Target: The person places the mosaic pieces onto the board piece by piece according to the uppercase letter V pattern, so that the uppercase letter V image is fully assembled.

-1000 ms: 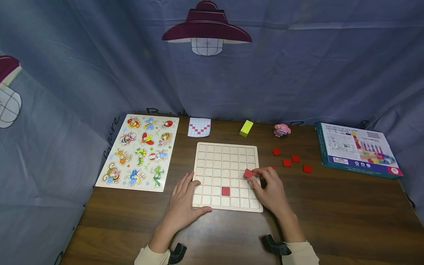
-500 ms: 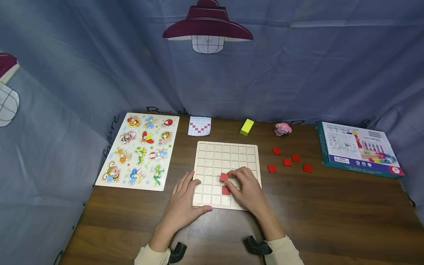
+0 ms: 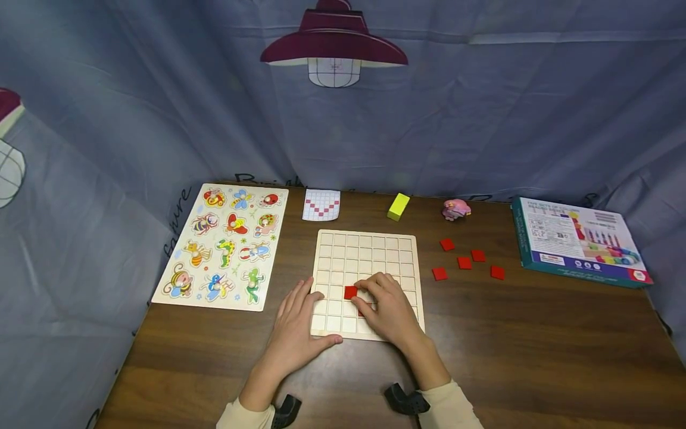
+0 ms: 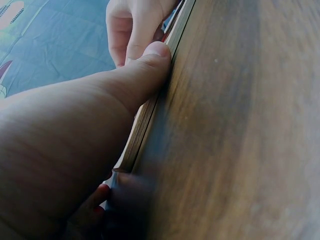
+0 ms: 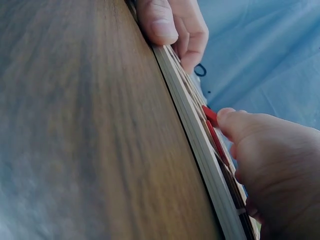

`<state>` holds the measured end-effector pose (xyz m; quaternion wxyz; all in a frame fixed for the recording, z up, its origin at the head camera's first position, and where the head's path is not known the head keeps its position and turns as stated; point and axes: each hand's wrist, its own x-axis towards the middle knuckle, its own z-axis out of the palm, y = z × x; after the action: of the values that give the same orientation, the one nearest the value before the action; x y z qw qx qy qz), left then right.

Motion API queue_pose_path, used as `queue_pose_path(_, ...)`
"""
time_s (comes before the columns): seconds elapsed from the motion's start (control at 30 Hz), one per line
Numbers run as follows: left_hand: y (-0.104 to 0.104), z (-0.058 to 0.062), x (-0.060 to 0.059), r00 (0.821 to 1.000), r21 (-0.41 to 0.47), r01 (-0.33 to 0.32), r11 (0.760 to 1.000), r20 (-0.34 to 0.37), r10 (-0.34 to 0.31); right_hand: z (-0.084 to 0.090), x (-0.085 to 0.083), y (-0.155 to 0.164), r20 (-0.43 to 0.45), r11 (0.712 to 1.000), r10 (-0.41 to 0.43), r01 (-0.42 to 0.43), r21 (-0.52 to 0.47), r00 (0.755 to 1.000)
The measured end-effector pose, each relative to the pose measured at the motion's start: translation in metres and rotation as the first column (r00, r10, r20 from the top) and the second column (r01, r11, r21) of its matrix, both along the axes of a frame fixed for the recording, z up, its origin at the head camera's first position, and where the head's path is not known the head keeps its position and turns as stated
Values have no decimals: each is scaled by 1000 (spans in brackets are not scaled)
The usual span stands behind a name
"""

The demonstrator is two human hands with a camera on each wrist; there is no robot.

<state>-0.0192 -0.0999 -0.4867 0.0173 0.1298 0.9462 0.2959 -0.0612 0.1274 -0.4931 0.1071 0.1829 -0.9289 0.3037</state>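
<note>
A pale wooden grid board (image 3: 370,256) lies on the table in the head view. My right hand (image 3: 387,310) is over its lower middle, pinching a red square tile (image 3: 351,292) between thumb and fingertips. From the right wrist view, that tile looks tilted, its lower edge near the grid. Just below and to the right, another red tile (image 5: 217,142) sits in the board, partly hidden by my right hand in the head view. My left hand (image 3: 295,333) rests at the board's lower left corner, fingers along the left side and thumb at the front edge.
Several loose red tiles (image 3: 464,263) lie right of the board. Behind it are a pattern card (image 3: 321,205), a yellow block (image 3: 398,207) and a pink toy figure (image 3: 456,210). An insect puzzle board (image 3: 222,247) is at left, a printed box (image 3: 581,241) at right.
My right hand has carried the red tile leftward from the board's right side to its lower middle, and lowered it close to the grid. The left hand stays in place.
</note>
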Motion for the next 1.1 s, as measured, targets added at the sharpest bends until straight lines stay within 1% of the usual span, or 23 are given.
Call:
queue_pose_path(0.2, 0, 0, 0, 1000, 11, 0, 1000, 4, 0, 0, 0, -2, -29, 1000, -1, 2, 25, 1000)
queue_pose_path(0.47, 0, -1, 1, 1000, 24, 0, 1000, -10, 0, 2, -1, -4, -34, 999, -11, 13, 46, 999)
queue_pose_path(0.63, 0, -1, 0, 1000, 20, 4, 1000, -12, -4, 2, 0, -5, -15, 999, -19, 19, 31, 1000)
queue_pose_path(0.87, 0, 1, 0, 999, 17, 24, 1000, -33, -23, 4, 1, -6, -2, 999, -48, 48, 8, 999)
queue_pose_path(1.1, -1, 1, 0, 1000, 20, 18, 1000, -22, -17, 5, 0, -9, -1, 998, -57, 57, 14, 998)
